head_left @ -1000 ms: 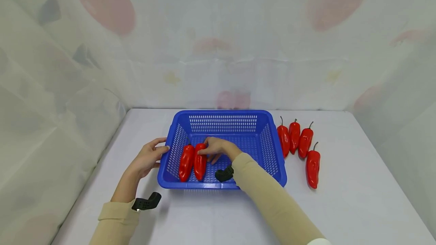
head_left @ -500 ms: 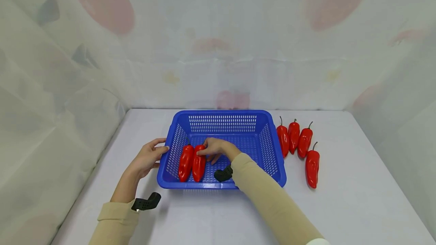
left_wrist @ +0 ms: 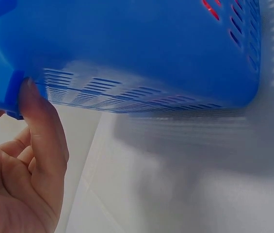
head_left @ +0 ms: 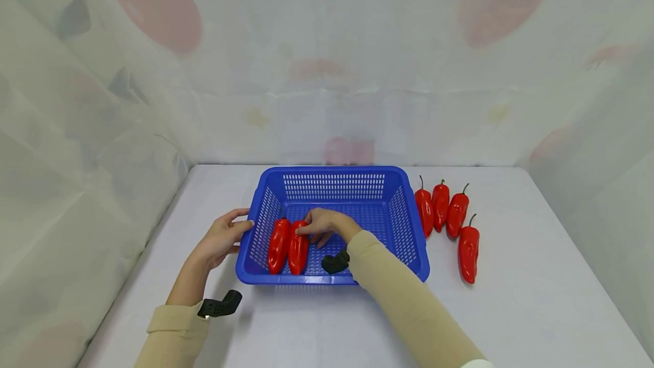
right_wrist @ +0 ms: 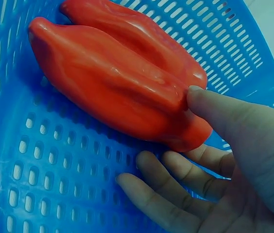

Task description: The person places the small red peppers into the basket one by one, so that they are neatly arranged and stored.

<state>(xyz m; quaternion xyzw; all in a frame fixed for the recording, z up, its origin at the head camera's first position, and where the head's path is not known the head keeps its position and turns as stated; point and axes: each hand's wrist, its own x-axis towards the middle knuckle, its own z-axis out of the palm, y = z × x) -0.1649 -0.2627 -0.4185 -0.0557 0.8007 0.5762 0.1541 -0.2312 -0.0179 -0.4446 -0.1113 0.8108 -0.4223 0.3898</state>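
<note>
A blue plastic basket (head_left: 337, 169) with slotted walls stands on the white table. My left hand (head_left: 221, 236) holds its left rim; in the left wrist view a finger and the thumb close over the rim's edge. Two long red peppers lie side by side at the basket's left, stems toward the back. My right hand (head_left: 327, 222) reaches inside and pinches the stem end of the right-hand pepper (right_wrist: 112, 87), thumb on top and a finger beneath. Its other fingers hang loosely curled over the slotted floor. The second red pepper (head_left: 278, 246) lies close against the held one.
Several more red peppers lie on the table (head_left: 531, 300) to the right of the basket. One of them, a pepper (head_left: 468, 254), sits nearer the front. White patterned sheeting (head_left: 327, 61) hangs behind the table and along both sides.
The right-hand pepper in the basket has shifted slightly toward the front and left, its stem end lower between my fingers. The left hand keeps its place on the rim.
</note>
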